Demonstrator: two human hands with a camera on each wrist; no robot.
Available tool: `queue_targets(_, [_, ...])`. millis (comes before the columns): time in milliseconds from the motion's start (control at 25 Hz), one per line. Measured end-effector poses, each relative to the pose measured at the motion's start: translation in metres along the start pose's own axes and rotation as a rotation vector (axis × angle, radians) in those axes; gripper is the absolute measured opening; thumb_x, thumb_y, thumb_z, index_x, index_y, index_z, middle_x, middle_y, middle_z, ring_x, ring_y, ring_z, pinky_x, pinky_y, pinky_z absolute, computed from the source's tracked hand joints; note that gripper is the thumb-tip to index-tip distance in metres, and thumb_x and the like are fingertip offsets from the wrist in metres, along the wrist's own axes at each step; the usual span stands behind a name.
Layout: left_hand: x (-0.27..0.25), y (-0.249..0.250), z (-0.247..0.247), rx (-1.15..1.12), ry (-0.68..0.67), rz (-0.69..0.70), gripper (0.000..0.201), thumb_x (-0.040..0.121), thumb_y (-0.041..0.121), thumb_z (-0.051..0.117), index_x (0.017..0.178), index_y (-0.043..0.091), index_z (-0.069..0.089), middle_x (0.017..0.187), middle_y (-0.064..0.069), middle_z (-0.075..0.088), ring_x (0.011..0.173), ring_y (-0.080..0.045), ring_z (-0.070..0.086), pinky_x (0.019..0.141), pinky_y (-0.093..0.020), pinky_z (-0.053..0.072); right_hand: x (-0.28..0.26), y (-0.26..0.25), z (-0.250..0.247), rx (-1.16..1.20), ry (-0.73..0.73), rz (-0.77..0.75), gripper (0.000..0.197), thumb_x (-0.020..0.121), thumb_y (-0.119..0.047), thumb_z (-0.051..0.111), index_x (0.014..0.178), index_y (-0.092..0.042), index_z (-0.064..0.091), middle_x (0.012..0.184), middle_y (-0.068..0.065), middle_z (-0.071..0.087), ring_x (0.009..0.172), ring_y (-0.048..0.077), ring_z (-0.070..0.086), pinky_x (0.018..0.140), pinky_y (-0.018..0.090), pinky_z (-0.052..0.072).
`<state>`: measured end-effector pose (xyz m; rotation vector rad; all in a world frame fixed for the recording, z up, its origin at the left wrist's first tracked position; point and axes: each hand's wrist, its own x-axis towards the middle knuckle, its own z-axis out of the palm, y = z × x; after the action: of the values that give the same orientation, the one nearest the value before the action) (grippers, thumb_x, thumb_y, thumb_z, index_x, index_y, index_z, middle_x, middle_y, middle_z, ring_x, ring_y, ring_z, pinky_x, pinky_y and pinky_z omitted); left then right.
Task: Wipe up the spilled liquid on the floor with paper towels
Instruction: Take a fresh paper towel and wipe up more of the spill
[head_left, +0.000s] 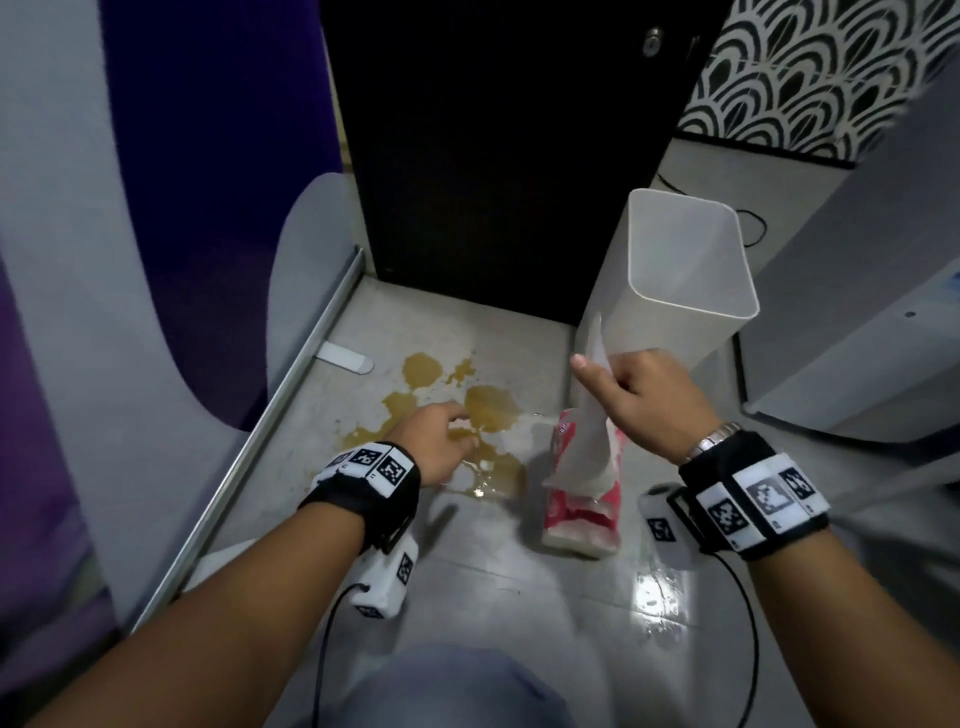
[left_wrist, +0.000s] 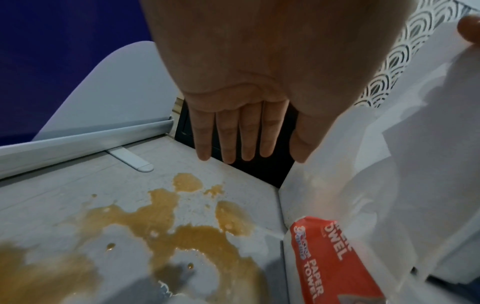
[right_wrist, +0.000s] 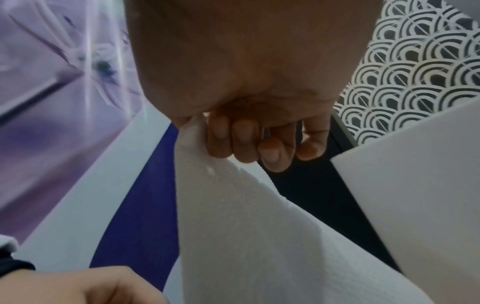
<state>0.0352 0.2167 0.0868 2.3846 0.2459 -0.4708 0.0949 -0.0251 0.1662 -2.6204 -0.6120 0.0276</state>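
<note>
Spilled liquid (head_left: 457, 415): brown puddle on the grey floor (head_left: 519, 597), frame centre. Right hand (head_left: 639, 395) pinches a white paper towel (head_left: 587, 431) drawn up from the red pack (head_left: 582, 514), right of the puddle. Left hand (head_left: 441, 441) hovers over the spill, fingers (left_wrist: 226, 142) straight, grasping nothing. White bin (head_left: 675, 275) upper right.

Glossy grey floor (head_left: 519, 597), matt embossed paper towel (right_wrist: 246, 236), shiny plastic pack (head_left: 582, 519), smooth white plastic bin (head_left: 691, 270)

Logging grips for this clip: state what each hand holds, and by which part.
The right hand pinches a white paper towel sheet by its top edge, drawn from the pack. The left hand holds nothing, fingers straight.
</note>
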Motion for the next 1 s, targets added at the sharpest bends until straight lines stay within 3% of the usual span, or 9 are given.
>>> queue_targets(160, [-0.004, -0.003, -0.019, -0.181, 0.093, 0.033, 0.044, 0.096, 0.027, 0.055, 0.14, 0.028, 0.051, 0.139, 0.004, 0.056, 0.116, -0.017, 0.06, 0.097, -0.026, 0.045, 0.019, -0.034, -0.014, 0.275, 0.01, -0.128, 0.062, 0.096, -0.056, 0.044, 0.049, -0.018, 0.029, 0.045, -0.004, 0.029, 0.043, 0.013, 0.03, 0.047, 0.027, 0.025])
queue_targets(240, [-0.002, -0.008, -0.029, -0.372, 0.146, 0.004, 0.042, 0.097, 0.024, 0.049, 0.139, 0.027, 0.052, 0.135, 0.005, 0.059, 0.12, -0.015, 0.057, 0.102, -0.03, 0.044, 0.032, -0.046, -0.012, 0.506, -0.033, -0.158, 0.064, 0.099, -0.048, 0.049, 0.052, -0.006, 0.039, 0.051, 0.0, 0.04, 0.048, 0.015, 0.04, 0.053, 0.028, 0.033])
queue_targets(360, [-0.005, -0.018, -0.04, -0.659, 0.211, -0.074, 0.037, 0.099, 0.024, 0.045, 0.135, 0.026, 0.054, 0.119, 0.008, 0.062, 0.119, -0.015, 0.056, 0.096, -0.032, 0.043, 0.05, -0.058, 0.008, 0.895, -0.129, -0.111, 0.072, 0.098, -0.046, 0.056, 0.069, 0.02, 0.055, 0.072, 0.031, 0.061, 0.067, 0.025, 0.058, 0.07, 0.03, 0.044])
queue_targets(440, [-0.014, -0.027, -0.045, -0.8, 0.198, -0.086, 0.044, 0.095, 0.015, 0.05, 0.137, 0.026, 0.05, 0.128, 0.007, 0.056, 0.126, -0.014, 0.049, 0.096, -0.031, 0.039, 0.062, -0.066, 0.025, 1.064, -0.196, -0.05, 0.081, 0.092, -0.052, 0.061, 0.084, 0.028, 0.056, 0.089, 0.047, 0.057, 0.078, 0.036, 0.06, 0.079, 0.04, 0.044])
queue_targets(560, [-0.026, -0.042, -0.056, -0.845, 0.199, 0.002, 0.072, 0.078, 0.006, 0.062, 0.139, 0.04, 0.044, 0.139, 0.01, 0.045, 0.132, -0.002, 0.039, 0.104, -0.034, 0.038, 0.075, -0.081, 0.05, 1.158, -0.341, 0.049, 0.067, 0.094, -0.048, 0.059, 0.092, 0.019, 0.065, 0.092, 0.03, 0.068, 0.086, 0.037, 0.066, 0.085, 0.041, 0.049])
queue_targets(680, [-0.03, -0.058, -0.07, -0.884, 0.13, 0.097, 0.076, 0.071, 0.005, 0.07, 0.137, 0.037, 0.05, 0.132, 0.007, 0.059, 0.113, 0.004, 0.058, 0.098, -0.031, 0.05, 0.083, -0.098, 0.08, 1.204, -0.524, 0.097, 0.056, 0.096, -0.043, 0.051, 0.104, 0.01, 0.068, 0.103, 0.021, 0.072, 0.095, 0.033, 0.069, 0.087, 0.036, 0.054])
queue_targets(800, [-0.035, -0.073, -0.074, -0.889, 0.119, 0.091, 0.051, 0.071, 0.011, 0.074, 0.121, 0.015, 0.067, 0.113, -0.004, 0.071, 0.1, -0.013, 0.068, 0.086, -0.025, 0.054, 0.089, -0.103, 0.119, 1.307, -0.622, 0.217, 0.066, 0.097, -0.049, 0.049, 0.121, 0.011, 0.06, 0.123, 0.031, 0.063, 0.108, 0.034, 0.065, 0.093, 0.036, 0.052])
queue_targets(880, [-0.041, -0.083, -0.07, -0.859, 0.216, 0.028, 0.027, 0.077, 0.009, 0.076, 0.104, 0.009, 0.075, 0.099, -0.004, 0.075, 0.092, -0.017, 0.071, 0.086, -0.032, 0.055, 0.086, -0.1, 0.149, 1.435, -0.646, 0.293, 0.074, 0.096, -0.061, 0.045, 0.134, 0.002, 0.057, 0.133, 0.026, 0.059, 0.12, 0.035, 0.06, 0.105, 0.043, 0.044])
queue_targets(1000, [-0.045, -0.1, -0.058, -0.841, 0.326, -0.099, 0.015, 0.083, 0.009, 0.074, 0.097, 0.013, 0.077, 0.096, -0.004, 0.077, 0.092, -0.025, 0.073, 0.09, -0.046, 0.056, 0.063, -0.086, 0.195, 1.588, -0.539, 0.436, 0.081, 0.079, -0.083, 0.052, 0.118, -0.015, 0.071, 0.122, 0.023, 0.062, 0.116, 0.032, 0.056, 0.103, 0.047, 0.04])
